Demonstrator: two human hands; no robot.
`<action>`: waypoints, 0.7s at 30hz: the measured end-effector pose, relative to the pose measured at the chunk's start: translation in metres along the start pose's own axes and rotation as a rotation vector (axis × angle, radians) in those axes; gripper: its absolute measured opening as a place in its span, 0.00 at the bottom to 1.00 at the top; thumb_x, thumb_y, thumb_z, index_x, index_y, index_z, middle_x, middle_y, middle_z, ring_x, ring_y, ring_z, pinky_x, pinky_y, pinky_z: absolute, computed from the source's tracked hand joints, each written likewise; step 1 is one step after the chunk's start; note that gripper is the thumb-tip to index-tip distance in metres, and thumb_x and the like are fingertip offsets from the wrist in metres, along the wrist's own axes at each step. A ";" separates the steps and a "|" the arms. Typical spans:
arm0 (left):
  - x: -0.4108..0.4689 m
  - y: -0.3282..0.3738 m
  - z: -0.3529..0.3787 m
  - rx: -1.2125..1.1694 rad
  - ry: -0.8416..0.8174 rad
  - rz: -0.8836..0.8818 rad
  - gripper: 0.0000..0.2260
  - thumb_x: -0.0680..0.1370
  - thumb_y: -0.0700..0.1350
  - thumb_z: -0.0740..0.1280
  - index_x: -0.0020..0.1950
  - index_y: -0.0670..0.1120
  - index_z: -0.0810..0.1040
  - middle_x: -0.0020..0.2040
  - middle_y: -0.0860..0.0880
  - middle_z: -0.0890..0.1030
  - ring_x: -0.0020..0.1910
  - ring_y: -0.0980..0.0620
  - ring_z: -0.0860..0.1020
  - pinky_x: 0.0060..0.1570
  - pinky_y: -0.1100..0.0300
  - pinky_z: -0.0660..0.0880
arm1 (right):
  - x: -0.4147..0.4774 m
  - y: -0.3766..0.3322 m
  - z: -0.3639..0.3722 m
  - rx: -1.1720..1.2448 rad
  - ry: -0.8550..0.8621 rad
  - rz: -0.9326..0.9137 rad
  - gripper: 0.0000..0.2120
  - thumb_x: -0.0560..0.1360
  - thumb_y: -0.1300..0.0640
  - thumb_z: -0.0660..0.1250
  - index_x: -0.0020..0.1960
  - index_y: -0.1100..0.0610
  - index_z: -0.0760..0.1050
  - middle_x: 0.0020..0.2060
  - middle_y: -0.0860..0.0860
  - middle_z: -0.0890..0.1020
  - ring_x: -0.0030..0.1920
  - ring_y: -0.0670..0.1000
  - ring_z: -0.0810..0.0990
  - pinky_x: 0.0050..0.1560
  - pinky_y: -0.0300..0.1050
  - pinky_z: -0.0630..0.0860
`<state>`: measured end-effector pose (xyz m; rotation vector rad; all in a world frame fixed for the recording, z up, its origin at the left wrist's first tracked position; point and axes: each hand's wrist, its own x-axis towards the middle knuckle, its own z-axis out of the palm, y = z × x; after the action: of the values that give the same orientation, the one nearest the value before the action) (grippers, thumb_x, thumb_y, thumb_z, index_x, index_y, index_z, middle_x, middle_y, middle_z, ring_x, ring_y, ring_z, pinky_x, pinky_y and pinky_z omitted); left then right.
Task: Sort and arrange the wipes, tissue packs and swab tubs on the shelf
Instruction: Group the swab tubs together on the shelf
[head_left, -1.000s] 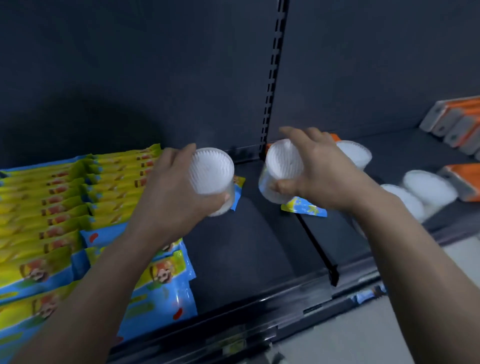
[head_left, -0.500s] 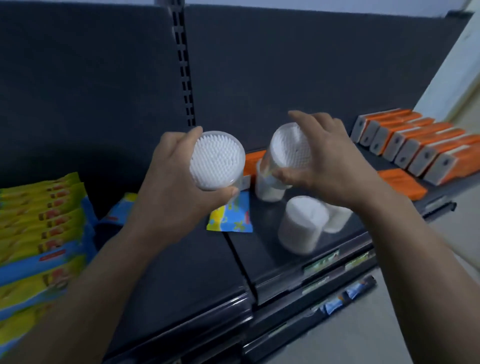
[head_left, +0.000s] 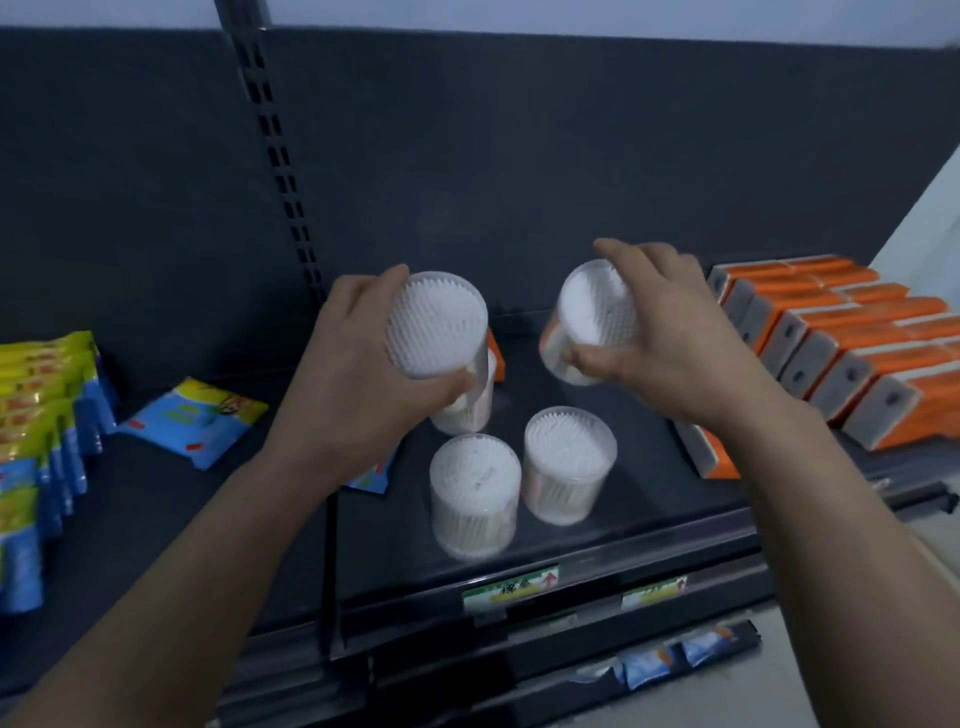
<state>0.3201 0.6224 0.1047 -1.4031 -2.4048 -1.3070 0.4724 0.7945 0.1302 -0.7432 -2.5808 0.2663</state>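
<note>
My left hand (head_left: 353, 374) grips a clear swab tub (head_left: 436, 325) full of white swabs, held above the shelf. My right hand (head_left: 670, 343) grips a second swab tub (head_left: 592, 317), tilted, a little to the right. Below them two swab tubs (head_left: 475, 491) (head_left: 569, 462) stand upright on the dark shelf (head_left: 649, 499). A third standing tub (head_left: 467, 410) is partly hidden behind my left hand's tub. A loose blue and yellow wipes pack (head_left: 195, 423) lies flat to the left.
Orange tissue packs (head_left: 841, 353) stand in a row at the right, one (head_left: 706, 449) lying in front. Stacked blue and yellow wipes packs (head_left: 41, 431) fill the far left. A slotted upright (head_left: 275, 156) divides the back panel. Price labels (head_left: 511, 590) sit on the shelf edge.
Both hands have carried their tubs to the right, over the standing tubs. The view has followed: the wipes stack slid off left and the orange tissue packs came closer.
</note>
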 end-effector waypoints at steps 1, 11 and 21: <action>0.003 -0.001 0.002 0.001 0.005 -0.004 0.40 0.64 0.54 0.75 0.72 0.49 0.63 0.58 0.59 0.63 0.55 0.67 0.62 0.48 0.85 0.59 | 0.003 0.002 0.001 0.005 -0.002 -0.003 0.41 0.67 0.46 0.72 0.74 0.52 0.57 0.68 0.53 0.65 0.66 0.55 0.61 0.68 0.49 0.60; 0.040 -0.024 0.027 -0.072 -0.017 0.014 0.40 0.63 0.54 0.75 0.72 0.49 0.63 0.58 0.59 0.64 0.53 0.69 0.62 0.48 0.86 0.58 | 0.031 0.016 0.028 -0.025 -0.084 0.033 0.40 0.67 0.45 0.69 0.75 0.52 0.56 0.68 0.52 0.65 0.67 0.54 0.61 0.66 0.46 0.60; 0.037 -0.039 0.022 0.022 0.046 -0.095 0.42 0.62 0.56 0.77 0.71 0.48 0.64 0.58 0.58 0.64 0.53 0.69 0.62 0.47 0.86 0.57 | 0.054 0.024 0.067 0.010 -0.316 -0.004 0.42 0.67 0.44 0.71 0.75 0.51 0.55 0.69 0.52 0.65 0.70 0.54 0.60 0.67 0.47 0.63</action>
<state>0.2769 0.6540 0.0823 -1.2535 -2.4757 -1.3129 0.4120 0.8400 0.0829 -0.7434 -2.8734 0.4253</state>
